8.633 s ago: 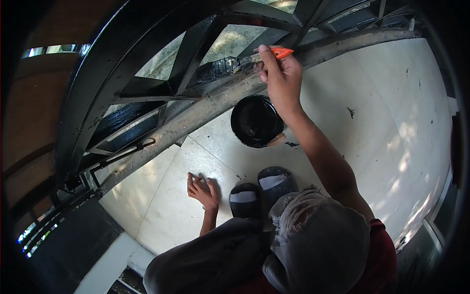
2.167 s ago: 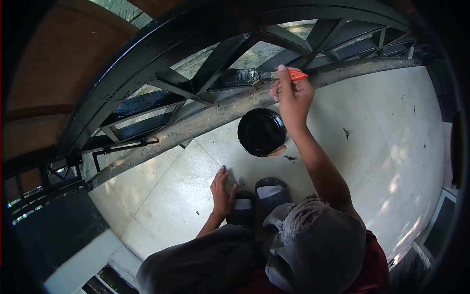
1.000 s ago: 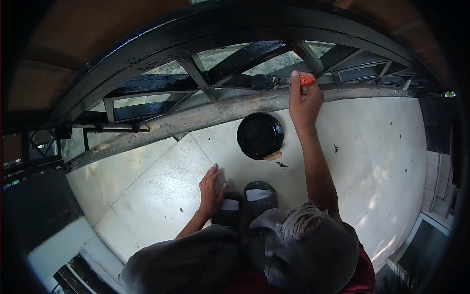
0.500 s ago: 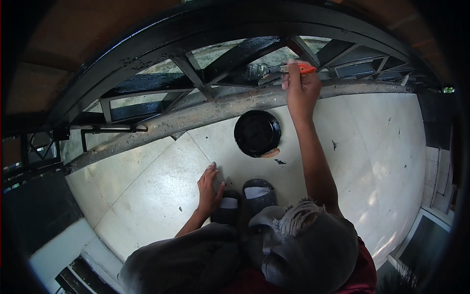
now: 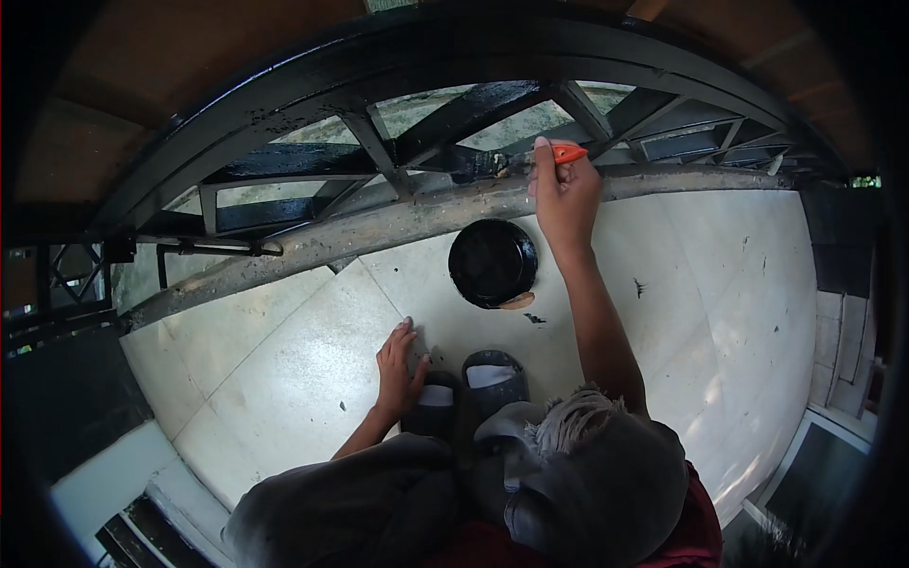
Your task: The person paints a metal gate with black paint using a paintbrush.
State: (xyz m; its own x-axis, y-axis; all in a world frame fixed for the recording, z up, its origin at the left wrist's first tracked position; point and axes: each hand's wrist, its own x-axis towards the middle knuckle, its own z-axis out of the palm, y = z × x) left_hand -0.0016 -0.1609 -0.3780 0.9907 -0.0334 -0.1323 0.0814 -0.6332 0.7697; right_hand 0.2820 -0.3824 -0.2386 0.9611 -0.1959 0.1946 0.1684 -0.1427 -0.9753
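Observation:
My right hand (image 5: 566, 194) grips a paintbrush by its orange handle (image 5: 569, 153). The brush's dark bristles (image 5: 473, 164) point left and lie against or close by the lower part of the black metal frame (image 5: 388, 161); contact is hard to make out. Below the brush, a round black container (image 5: 492, 264) with dark, glossy contents stands on the pale tiled floor, a tan piece (image 5: 517, 301) at its lower edge. Near my feet, my left hand (image 5: 398, 367) hangs with fingers apart and nothing in it.
A raised concrete ledge (image 5: 322, 238) runs under the frame. My sandalled feet (image 5: 494, 376) are below the container. Dark specks mark the tiles (image 5: 663, 303). At the lower right is a white-framed panel (image 5: 822, 464).
My right hand has moved down and left with the brush, bringing the bristles lower along the frame. My left hand stays about where it was. The view has shifted slightly.

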